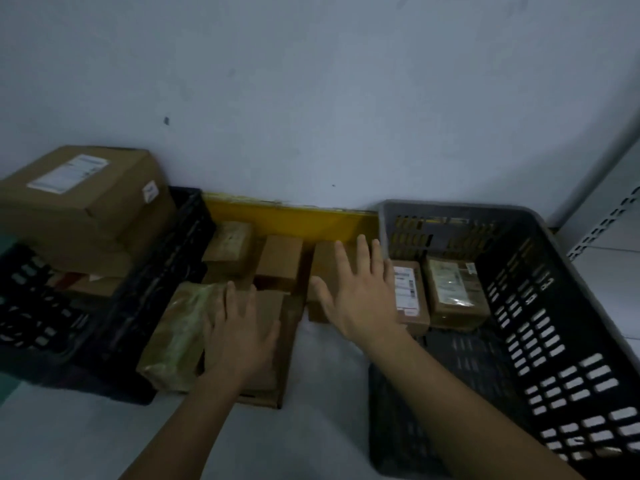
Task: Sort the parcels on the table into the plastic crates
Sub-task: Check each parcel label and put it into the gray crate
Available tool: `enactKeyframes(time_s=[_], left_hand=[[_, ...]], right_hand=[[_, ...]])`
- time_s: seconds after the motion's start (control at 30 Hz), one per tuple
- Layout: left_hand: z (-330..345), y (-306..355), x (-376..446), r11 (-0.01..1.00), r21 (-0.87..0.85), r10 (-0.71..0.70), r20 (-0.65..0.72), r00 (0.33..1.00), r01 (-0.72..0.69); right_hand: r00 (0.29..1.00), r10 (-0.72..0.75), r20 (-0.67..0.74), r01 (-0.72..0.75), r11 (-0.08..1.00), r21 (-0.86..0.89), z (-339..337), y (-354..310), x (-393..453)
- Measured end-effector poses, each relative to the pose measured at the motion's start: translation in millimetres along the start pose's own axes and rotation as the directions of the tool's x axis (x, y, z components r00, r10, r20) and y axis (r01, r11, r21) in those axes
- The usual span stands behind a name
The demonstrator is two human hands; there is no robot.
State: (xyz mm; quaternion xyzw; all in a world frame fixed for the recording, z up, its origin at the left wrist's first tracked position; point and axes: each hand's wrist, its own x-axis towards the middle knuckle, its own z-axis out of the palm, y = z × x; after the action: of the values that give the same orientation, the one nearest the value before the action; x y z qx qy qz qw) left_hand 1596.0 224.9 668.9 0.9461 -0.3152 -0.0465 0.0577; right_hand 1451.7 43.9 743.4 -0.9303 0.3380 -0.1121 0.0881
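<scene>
Two flat hands (242,336) (360,292) over brown parcels (277,261)

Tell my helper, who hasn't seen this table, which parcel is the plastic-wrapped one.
Find the black crate on the left. Against its right wall on the table lies the plastic-wrapped parcel, beside the left hand. Its shiny greenish film sets it apart from the plain brown boxes.

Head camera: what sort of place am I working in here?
Probably a parcel sorting corner in a stockroom or depot. Cardboard parcels with shipping labels lie on the table between a black crate and a grey crate, and perforated metal shelving stands at the right.
</scene>
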Motion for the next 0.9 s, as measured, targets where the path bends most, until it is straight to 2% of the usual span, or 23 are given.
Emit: enactKeyframes(time_s=[0.17,0.43,0.73,0.83,0.9], left_hand=[[12.5,-69.7,-3.4,0.996,-0.073,0.050,0.066,0.997,-0.045],[22.1,-114.4,-10.1,0.985,-0.076,0.168,0.202,0.965,-0.156],[25.1,-142.2,-3.7,0.985,-0.107,0.156,0.228,0.961,-0.134],[17.6,-142.4,-0.3,0.986,-0.105,0.149,0.222,0.964,-0.128],[11.0,-137.1,1.4,0.981,-0.164,0.140,0.201,0.970,-0.107]], right_hand=[[0.980,0.050,0.192,-0.047,0.999,-0.023,61.1,-71.7,-25.0],[0.867,0.186,0.463,-0.159,0.983,-0.097,145.9,-123.0,-60.3],[0.814,0.350,0.463,-0.323,0.936,-0.138,163.7,-181.4,-41.0],[0.813,0.354,0.462,-0.363,0.929,-0.073,156.8,-177.4,-38.6],[0.831,0.341,0.439,-0.387,0.922,0.018,145.0,-156.6,-42.5]])
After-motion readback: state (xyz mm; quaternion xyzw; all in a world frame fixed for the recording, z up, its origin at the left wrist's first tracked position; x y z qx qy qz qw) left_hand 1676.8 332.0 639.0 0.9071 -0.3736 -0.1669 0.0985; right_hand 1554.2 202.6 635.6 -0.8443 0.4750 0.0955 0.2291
